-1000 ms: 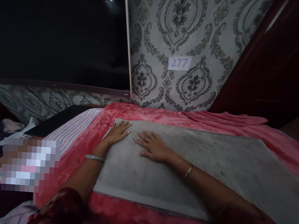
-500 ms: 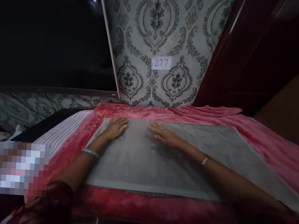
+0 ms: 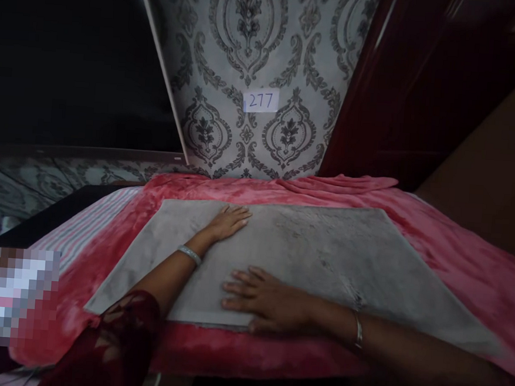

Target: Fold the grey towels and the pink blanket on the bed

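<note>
grey mat (image 3: 324,250), pink blanket (image 3: 456,254), damask wallpaper (image 3: 259,40)

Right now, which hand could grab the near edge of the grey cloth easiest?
Probably the right hand: it lies flat at the near edge of the grey cloth. The left hand rests near the far edge.

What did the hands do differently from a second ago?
The right hand slid back from the far part of the grey cloth to its near edge. The left hand stayed flat near the far edge, drifting a little toward the middle. Nothing was gripped or let go. The cloth still lies spread on the pink blanket.
</note>
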A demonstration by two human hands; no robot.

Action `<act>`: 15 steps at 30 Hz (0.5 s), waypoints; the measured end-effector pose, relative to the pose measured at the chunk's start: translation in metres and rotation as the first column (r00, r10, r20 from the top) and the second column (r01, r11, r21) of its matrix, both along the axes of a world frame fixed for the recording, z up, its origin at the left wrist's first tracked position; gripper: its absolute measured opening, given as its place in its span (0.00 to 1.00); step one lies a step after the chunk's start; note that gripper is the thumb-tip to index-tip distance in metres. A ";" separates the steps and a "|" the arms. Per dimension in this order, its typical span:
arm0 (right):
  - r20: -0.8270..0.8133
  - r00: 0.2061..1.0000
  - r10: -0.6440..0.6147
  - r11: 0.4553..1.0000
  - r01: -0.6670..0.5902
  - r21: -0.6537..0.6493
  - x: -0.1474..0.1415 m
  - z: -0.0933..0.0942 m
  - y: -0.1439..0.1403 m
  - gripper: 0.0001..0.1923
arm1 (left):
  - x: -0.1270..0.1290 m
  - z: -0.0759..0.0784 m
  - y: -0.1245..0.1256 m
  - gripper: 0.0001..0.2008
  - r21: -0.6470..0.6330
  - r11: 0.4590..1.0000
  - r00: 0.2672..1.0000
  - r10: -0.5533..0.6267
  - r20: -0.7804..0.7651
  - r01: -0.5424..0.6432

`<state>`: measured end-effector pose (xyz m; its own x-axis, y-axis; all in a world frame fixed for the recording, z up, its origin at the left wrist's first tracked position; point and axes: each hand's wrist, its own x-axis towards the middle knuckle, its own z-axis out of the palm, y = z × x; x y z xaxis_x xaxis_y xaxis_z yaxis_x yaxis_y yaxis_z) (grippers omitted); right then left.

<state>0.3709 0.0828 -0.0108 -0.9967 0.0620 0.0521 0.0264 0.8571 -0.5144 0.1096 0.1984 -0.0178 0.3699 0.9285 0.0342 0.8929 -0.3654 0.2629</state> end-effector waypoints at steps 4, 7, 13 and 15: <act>-0.062 0.998 -0.010 0.995 0.004 -0.103 0.020 0.015 0.006 0.27 | 0.008 0.011 0.004 0.28 0.051 0.998 0.999 -0.026 0.019 0.025; -0.164 0.941 -0.295 0.954 0.299 -0.002 0.036 0.018 0.063 0.29 | 0.030 0.027 0.015 0.33 0.020 0.995 0.969 -0.102 0.226 0.100; -0.146 0.856 -0.495 0.835 0.516 0.193 0.057 -0.003 0.152 0.33 | 0.093 0.029 0.049 0.39 -0.110 0.950 0.811 -0.186 0.555 0.293; -0.107 0.874 -0.474 0.843 0.486 0.229 0.058 -0.010 0.146 0.34 | 0.104 0.016 0.055 0.39 -0.116 0.956 0.834 -0.170 0.525 0.268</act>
